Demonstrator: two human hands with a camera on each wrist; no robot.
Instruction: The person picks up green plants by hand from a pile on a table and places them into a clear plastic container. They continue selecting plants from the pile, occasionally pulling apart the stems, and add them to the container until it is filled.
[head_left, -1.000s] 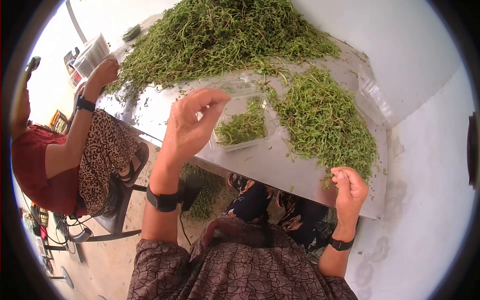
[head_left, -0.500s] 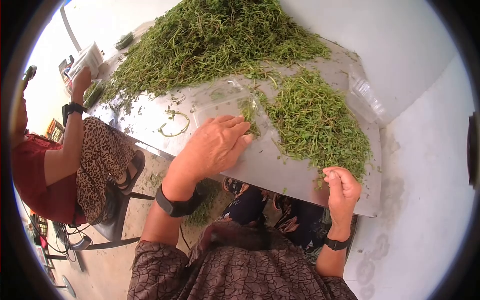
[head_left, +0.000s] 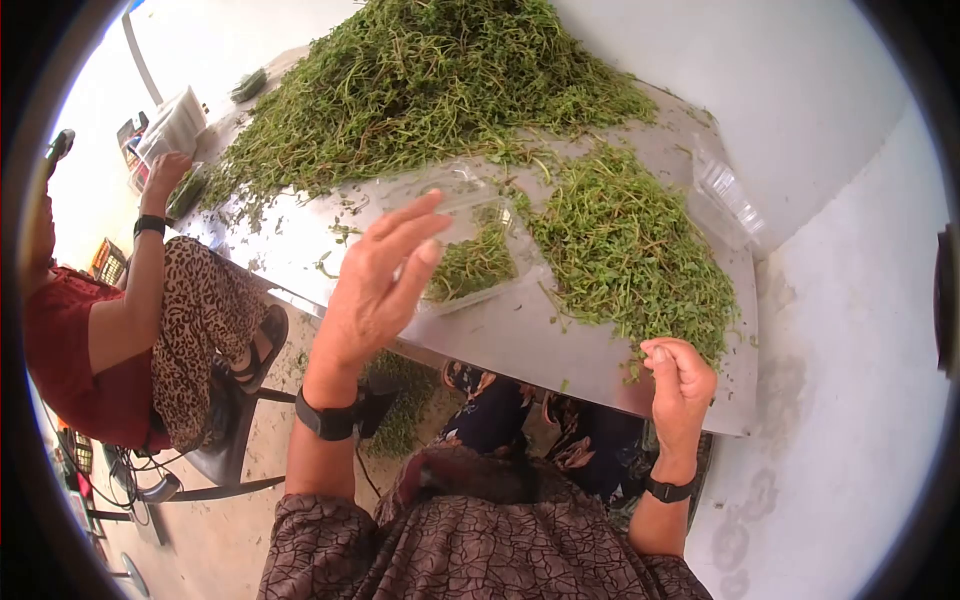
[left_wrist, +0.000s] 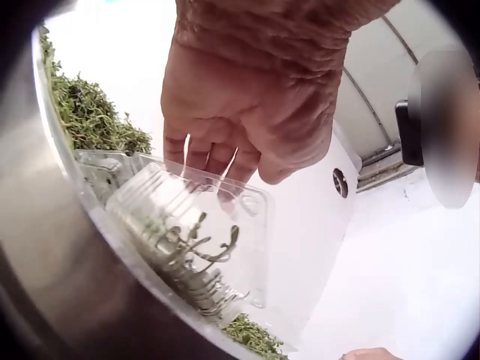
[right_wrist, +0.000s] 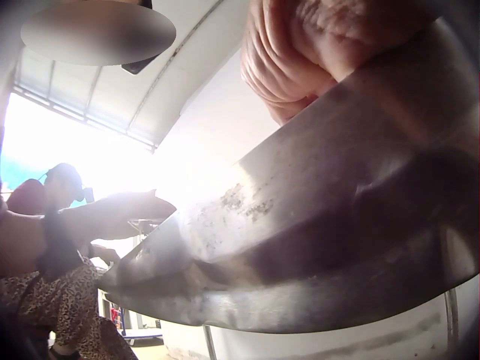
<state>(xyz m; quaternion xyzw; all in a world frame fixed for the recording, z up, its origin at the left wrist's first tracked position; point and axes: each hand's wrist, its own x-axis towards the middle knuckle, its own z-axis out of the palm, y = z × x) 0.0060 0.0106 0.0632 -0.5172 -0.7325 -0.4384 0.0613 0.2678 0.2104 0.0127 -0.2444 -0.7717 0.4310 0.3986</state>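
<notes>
My left hand (head_left: 375, 290) hovers with fingers spread over the left side of a clear plastic box (head_left: 522, 285). A bunch of leafy green stems (head_left: 470, 265) lies inside the box, partly hidden by the hand. In the left wrist view, thin stems (left_wrist: 217, 251) show through the box's clear wall, and the fingers (left_wrist: 196, 154) overlap its upper edge. My right hand (head_left: 682, 392) stays at the table's front edge, beside a smaller heap of greens (head_left: 640, 250). Its fingers are curled in, thumb against the index finger, with nothing visible in them.
A large pile of greens (head_left: 430, 90) covers the back of the metal table (head_left: 560, 350). Clear plastic boxes (head_left: 725, 200) stand at the right near the white wall. Another person (head_left: 95, 320) sits at the left, an arm by a filled box (head_left: 185, 192).
My left hand came down onto the greens in the box, then lifted and drew back left with its fingers spread. A curled stem near the box is now mostly hidden. The right hand stayed put.
</notes>
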